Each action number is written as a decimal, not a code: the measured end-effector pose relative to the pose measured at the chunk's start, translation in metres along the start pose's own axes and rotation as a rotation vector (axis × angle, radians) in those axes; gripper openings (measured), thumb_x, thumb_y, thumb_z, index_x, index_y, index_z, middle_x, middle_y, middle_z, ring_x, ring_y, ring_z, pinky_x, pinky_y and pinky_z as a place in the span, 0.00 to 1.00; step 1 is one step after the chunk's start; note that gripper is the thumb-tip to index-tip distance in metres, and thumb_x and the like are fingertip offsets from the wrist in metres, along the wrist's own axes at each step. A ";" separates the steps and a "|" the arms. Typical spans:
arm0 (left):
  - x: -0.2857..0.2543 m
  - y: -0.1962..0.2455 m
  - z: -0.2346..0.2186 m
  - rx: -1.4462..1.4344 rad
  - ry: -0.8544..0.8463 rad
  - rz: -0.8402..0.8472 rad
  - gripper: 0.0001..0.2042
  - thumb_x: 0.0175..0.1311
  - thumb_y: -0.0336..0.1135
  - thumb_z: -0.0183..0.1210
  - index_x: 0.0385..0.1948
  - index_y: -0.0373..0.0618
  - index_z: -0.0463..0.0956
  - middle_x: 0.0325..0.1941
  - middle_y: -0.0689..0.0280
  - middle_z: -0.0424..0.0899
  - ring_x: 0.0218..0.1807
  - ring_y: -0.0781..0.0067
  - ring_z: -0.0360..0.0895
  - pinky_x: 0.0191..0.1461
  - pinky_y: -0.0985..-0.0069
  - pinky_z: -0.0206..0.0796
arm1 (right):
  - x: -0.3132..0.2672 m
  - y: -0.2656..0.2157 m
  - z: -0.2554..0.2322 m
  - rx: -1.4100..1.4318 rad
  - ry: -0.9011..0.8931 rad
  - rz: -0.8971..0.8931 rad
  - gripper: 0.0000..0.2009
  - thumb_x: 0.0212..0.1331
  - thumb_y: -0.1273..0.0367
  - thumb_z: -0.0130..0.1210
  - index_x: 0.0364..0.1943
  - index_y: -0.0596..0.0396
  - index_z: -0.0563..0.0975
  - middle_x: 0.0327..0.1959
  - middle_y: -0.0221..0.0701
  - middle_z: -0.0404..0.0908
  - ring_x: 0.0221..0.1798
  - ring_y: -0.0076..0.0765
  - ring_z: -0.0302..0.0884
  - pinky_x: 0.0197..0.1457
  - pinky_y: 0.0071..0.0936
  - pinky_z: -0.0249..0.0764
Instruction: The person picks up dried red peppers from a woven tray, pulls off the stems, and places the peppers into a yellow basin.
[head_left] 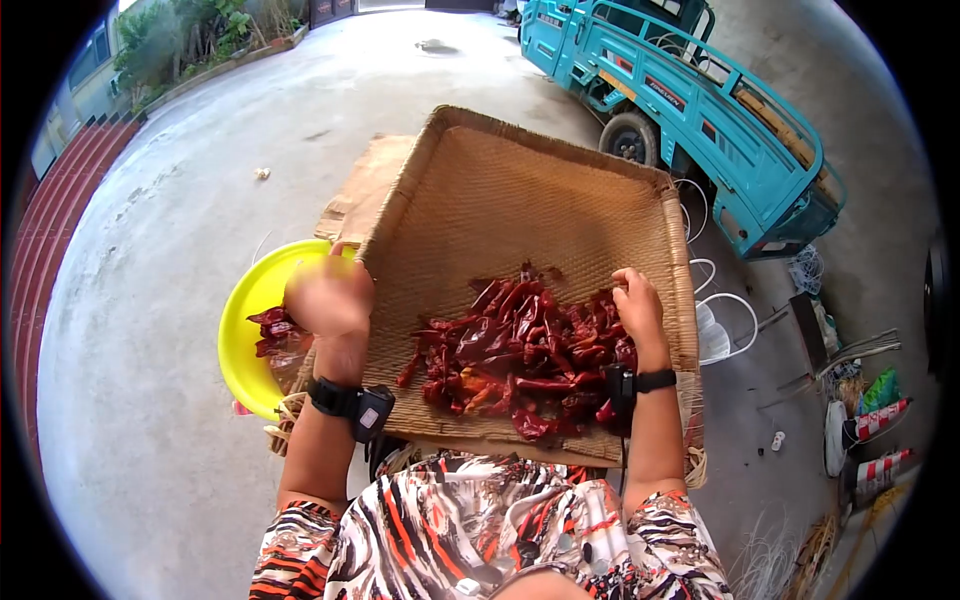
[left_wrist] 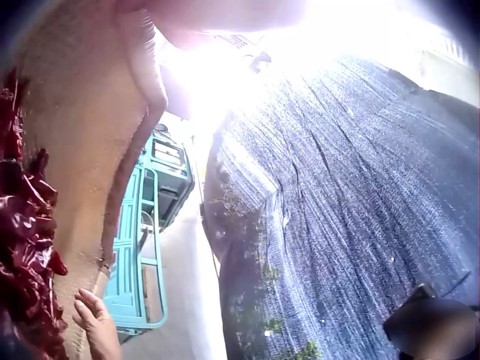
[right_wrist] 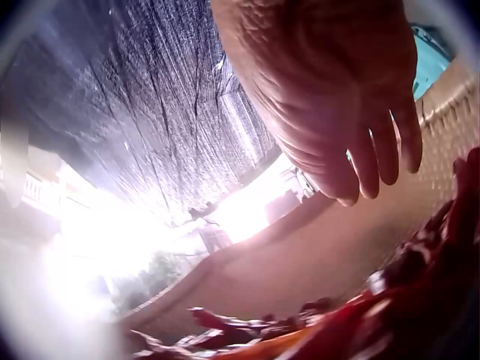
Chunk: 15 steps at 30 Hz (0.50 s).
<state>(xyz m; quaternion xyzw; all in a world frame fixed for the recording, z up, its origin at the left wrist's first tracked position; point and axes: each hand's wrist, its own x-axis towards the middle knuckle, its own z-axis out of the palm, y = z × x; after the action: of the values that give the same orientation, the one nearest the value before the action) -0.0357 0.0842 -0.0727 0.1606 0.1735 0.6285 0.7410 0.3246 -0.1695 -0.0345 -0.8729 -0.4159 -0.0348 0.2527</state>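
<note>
Fingers (head_left: 628, 290) of the right hand (head_left: 638, 312) rest on dried chillies (head_left: 520, 350).

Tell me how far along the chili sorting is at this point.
Early, by the look of it. Done: a few chilies already lie in the yellow basin. In hand: the left hand is over the basin edge, blurred, contents unclear; the right hand rests open on the pile. Left: most chilies are on the woven tray.

Concrete farmyard (head_left: 180, 250), cargo tricycle (head_left: 690, 100)
</note>
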 end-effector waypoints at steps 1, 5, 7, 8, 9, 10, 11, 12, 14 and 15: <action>-0.012 0.002 0.016 0.054 0.002 -0.042 0.19 0.73 0.48 0.46 0.55 0.43 0.63 0.52 0.60 0.78 0.37 0.65 0.77 0.42 0.71 0.75 | 0.005 0.009 0.002 -0.081 -0.019 -0.012 0.17 0.56 0.76 0.55 0.51 0.52 0.76 0.51 0.39 0.79 0.55 0.49 0.74 0.59 0.42 0.71; -0.028 -0.007 0.026 0.193 -0.055 -0.148 0.13 0.70 0.38 0.50 0.50 0.42 0.68 0.35 0.65 0.79 0.30 0.72 0.76 0.36 0.75 0.72 | 0.014 0.023 0.006 -0.182 -0.137 -0.249 0.24 0.54 0.78 0.55 0.57 0.47 0.75 0.53 0.36 0.78 0.56 0.49 0.73 0.59 0.42 0.70; -0.033 -0.012 0.029 0.226 -0.115 -0.143 0.09 0.69 0.34 0.51 0.47 0.42 0.71 0.28 0.68 0.78 0.28 0.75 0.76 0.32 0.77 0.71 | 0.017 0.023 0.004 -0.265 -0.254 -0.284 0.22 0.53 0.79 0.55 0.54 0.48 0.76 0.54 0.36 0.78 0.55 0.50 0.73 0.58 0.43 0.70; -0.035 -0.014 0.029 0.251 -0.126 -0.154 0.10 0.69 0.33 0.51 0.47 0.42 0.71 0.29 0.68 0.78 0.28 0.75 0.76 0.32 0.78 0.71 | 0.020 0.022 0.003 -0.307 -0.312 -0.301 0.21 0.52 0.79 0.56 0.53 0.48 0.76 0.54 0.36 0.78 0.55 0.51 0.73 0.58 0.43 0.71; -0.036 -0.014 0.030 0.275 -0.136 -0.165 0.10 0.68 0.32 0.50 0.47 0.42 0.70 0.29 0.68 0.78 0.28 0.75 0.75 0.32 0.78 0.71 | 0.023 0.021 0.004 -0.297 -0.330 -0.285 0.19 0.52 0.79 0.56 0.50 0.49 0.77 0.53 0.36 0.79 0.54 0.51 0.74 0.57 0.44 0.71; -0.038 -0.015 0.032 0.299 -0.145 -0.175 0.10 0.68 0.31 0.50 0.48 0.41 0.70 0.29 0.67 0.78 0.28 0.76 0.75 0.32 0.79 0.71 | 0.026 0.021 0.005 -0.288 -0.348 -0.269 0.17 0.52 0.79 0.56 0.48 0.50 0.78 0.51 0.37 0.79 0.54 0.51 0.74 0.56 0.44 0.71; -0.040 -0.015 0.034 0.319 -0.111 -0.196 0.10 0.67 0.29 0.49 0.48 0.41 0.70 0.29 0.68 0.77 0.27 0.76 0.75 0.32 0.79 0.70 | 0.027 0.020 0.007 -0.279 -0.367 -0.252 0.15 0.51 0.79 0.57 0.45 0.51 0.78 0.50 0.38 0.80 0.54 0.51 0.74 0.56 0.44 0.71; -0.041 -0.015 0.034 0.338 -0.117 -0.204 0.10 0.67 0.29 0.49 0.48 0.41 0.70 0.29 0.68 0.77 0.28 0.77 0.75 0.32 0.79 0.70 | 0.027 0.022 0.010 -0.270 -0.340 -0.262 0.13 0.51 0.78 0.57 0.42 0.52 0.78 0.48 0.39 0.80 0.52 0.51 0.75 0.55 0.44 0.71; -0.041 -0.016 0.033 0.375 -0.128 -0.222 0.10 0.67 0.29 0.49 0.48 0.41 0.70 0.29 0.68 0.77 0.28 0.77 0.75 0.32 0.79 0.70 | 0.028 0.026 0.014 -0.252 -0.287 -0.280 0.09 0.50 0.76 0.58 0.37 0.56 0.78 0.43 0.41 0.82 0.50 0.51 0.77 0.53 0.43 0.72; -0.041 -0.016 0.033 0.384 -0.146 -0.239 0.10 0.67 0.30 0.50 0.48 0.41 0.70 0.29 0.69 0.77 0.28 0.78 0.75 0.32 0.80 0.70 | 0.029 0.027 0.014 -0.210 -0.364 -0.219 0.09 0.50 0.75 0.59 0.37 0.56 0.78 0.41 0.42 0.82 0.48 0.51 0.77 0.51 0.42 0.73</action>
<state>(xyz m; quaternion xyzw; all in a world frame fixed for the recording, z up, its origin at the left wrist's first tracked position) -0.0129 0.0402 -0.0481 0.3221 0.2535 0.4785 0.7765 0.3611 -0.1567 -0.0494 -0.8360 -0.5408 0.0531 0.0762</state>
